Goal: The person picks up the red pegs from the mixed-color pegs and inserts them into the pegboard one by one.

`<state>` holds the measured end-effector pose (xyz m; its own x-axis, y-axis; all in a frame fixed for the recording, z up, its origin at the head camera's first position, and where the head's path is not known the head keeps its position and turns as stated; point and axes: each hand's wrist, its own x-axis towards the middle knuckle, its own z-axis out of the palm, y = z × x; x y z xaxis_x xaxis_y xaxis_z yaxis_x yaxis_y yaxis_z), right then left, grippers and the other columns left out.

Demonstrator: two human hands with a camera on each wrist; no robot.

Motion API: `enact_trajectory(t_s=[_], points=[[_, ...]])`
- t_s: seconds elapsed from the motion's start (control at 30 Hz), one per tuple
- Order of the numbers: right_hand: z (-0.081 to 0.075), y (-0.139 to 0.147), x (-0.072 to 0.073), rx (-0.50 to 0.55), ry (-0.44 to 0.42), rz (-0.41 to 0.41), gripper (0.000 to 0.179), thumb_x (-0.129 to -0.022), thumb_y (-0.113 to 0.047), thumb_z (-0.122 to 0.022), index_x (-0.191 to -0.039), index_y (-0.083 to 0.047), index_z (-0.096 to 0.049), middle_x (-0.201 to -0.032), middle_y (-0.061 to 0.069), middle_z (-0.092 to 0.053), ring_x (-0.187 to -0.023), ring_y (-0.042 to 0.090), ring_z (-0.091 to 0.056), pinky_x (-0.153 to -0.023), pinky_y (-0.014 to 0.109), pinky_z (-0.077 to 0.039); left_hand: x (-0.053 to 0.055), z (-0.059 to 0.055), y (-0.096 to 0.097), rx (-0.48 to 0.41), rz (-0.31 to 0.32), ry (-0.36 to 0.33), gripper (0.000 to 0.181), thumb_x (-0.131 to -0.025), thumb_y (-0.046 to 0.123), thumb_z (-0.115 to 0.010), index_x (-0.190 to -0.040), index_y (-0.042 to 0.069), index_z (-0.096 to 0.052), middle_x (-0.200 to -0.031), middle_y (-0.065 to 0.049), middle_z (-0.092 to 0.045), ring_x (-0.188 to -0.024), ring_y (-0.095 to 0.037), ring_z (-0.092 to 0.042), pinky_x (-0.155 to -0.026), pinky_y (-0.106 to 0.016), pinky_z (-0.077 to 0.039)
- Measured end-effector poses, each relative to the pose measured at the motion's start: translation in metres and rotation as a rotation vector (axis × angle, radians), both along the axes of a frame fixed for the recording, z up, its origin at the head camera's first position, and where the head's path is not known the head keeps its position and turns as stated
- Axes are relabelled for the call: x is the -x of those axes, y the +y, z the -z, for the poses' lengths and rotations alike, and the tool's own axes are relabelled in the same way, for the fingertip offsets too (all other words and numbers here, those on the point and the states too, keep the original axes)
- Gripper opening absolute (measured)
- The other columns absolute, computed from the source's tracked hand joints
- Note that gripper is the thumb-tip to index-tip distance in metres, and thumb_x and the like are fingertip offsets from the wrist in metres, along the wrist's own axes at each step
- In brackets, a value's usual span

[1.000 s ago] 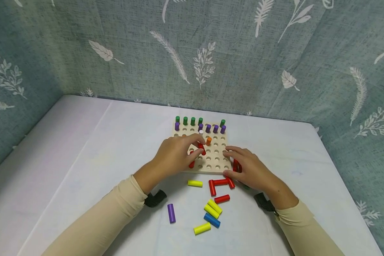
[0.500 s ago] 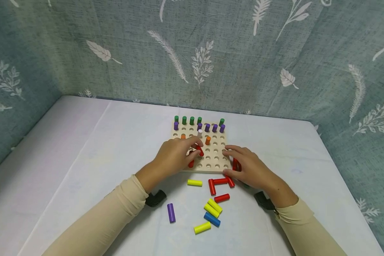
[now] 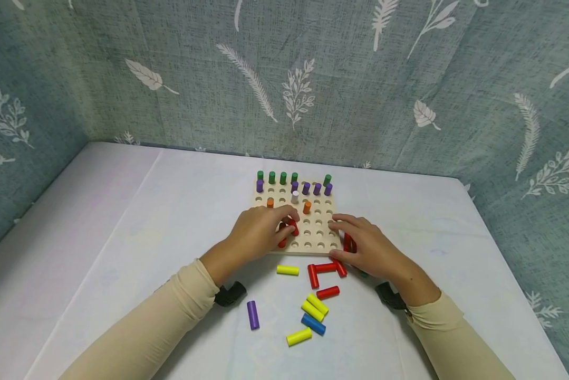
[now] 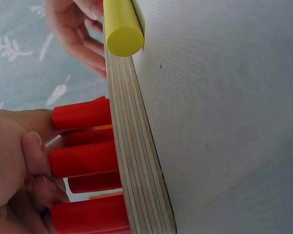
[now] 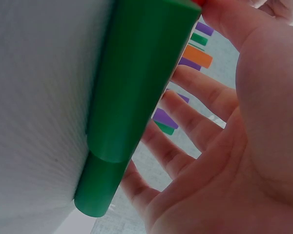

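Observation:
My left hand (image 3: 260,229) pinches a red peg (image 3: 293,227) between thumb and fingers, low over the pale wooden pegboard (image 3: 314,252). Several red pegs (image 4: 85,158) stand in the board's near left part, partly covered by that hand. At the board's right edge rests my right hand (image 3: 372,248), fingers spread and loosely bent, fingertips at the rim. Under and beside its palm lie loose red pegs (image 3: 347,243). Two green pegs (image 5: 141,78) lie on the table close to it in the right wrist view.
Green pegs (image 3: 283,178) and purple pegs (image 3: 306,188) stand in the far rows, with a white peg (image 3: 295,197) and an orange peg (image 3: 307,208) nearer. Before the board lie yellow pegs (image 3: 299,336), a blue peg (image 3: 314,324), a purple peg (image 3: 253,315) and red pegs (image 3: 328,293).
My left hand has brought the red peg a little left and nearer, down toward the board beside the other red pegs. The right hand stays in place.

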<state>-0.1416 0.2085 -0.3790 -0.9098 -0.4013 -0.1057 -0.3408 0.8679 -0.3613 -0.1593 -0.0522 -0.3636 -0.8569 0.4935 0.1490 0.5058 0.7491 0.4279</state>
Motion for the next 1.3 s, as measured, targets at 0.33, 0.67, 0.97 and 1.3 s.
enact_trajectory(t_s=[0.33,0.67,0.97,1.3], points=[[0.0007,-0.0003,0.0001,-0.010,0.007,0.004,0.071,-0.085,-0.042,-0.078,-0.147,-0.020,-0.050,-0.158,0.006,-0.040,-0.142,0.036,-0.039,-0.109,0.063,-0.039,-0.0010,0.0010,0.0032,-0.009,-0.037,-0.031,0.020,-0.091,0.023,-0.075,-0.110,0.018,-0.072,-0.091,0.005,-0.075,-0.066,-0.011,-0.056,-0.058,-0.025,-0.045],[0.0007,-0.0001,-0.0016,-0.002,0.010,-0.002,0.071,-0.086,-0.041,-0.078,-0.147,-0.019,-0.051,-0.157,0.007,-0.041,-0.141,0.037,-0.040,-0.109,0.064,-0.038,-0.0044,0.0029,0.0035,-0.024,-0.054,-0.018,0.014,-0.090,0.024,-0.075,-0.104,0.019,-0.076,-0.093,0.006,-0.076,-0.069,-0.011,-0.059,-0.061,-0.029,-0.048],[-0.0001,0.0008,-0.0019,-0.001,0.009,-0.008,0.070,-0.086,-0.041,-0.078,-0.147,-0.019,-0.051,-0.158,0.008,-0.040,-0.142,0.037,-0.040,-0.110,0.065,-0.036,-0.0050,0.0018,0.0039,0.000,-0.057,-0.015,0.018,-0.091,0.025,-0.074,-0.108,0.020,-0.078,-0.103,0.003,-0.077,-0.080,-0.014,-0.067,-0.067,-0.033,-0.053],[-0.0004,0.0010,-0.0010,0.005,0.010,-0.005,0.071,-0.085,-0.041,-0.078,-0.147,-0.019,-0.051,-0.158,0.008,-0.040,-0.142,0.037,-0.040,-0.109,0.064,-0.039,-0.0044,0.0007,0.0038,0.004,-0.055,-0.003,0.019,-0.092,0.026,-0.074,-0.109,0.020,-0.078,-0.104,0.004,-0.077,-0.084,-0.016,-0.070,-0.068,-0.034,-0.054]])
